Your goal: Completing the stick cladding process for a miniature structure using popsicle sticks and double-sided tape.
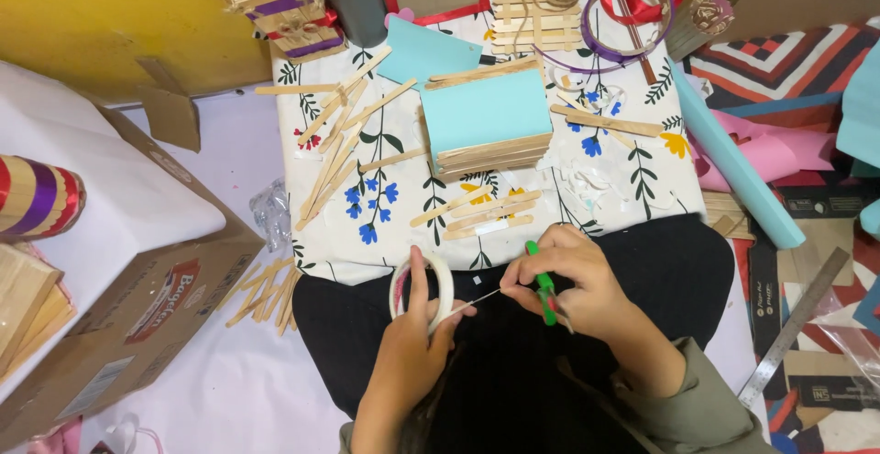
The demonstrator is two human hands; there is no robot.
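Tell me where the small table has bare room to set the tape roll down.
Free patch: the near-left cloth, between the fanned sticks and the stick row. Another lies far right, beside the lone stick. Crowded: the centre under the blue-topped box and the back edge with ribbon rolls.

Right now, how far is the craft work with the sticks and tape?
Looks done: a stick box with a blue top stands on the table. In hand: left hand holds a tape roll; right hand pulls its strip, holding green scissors. Left: loose sticks remain unused.
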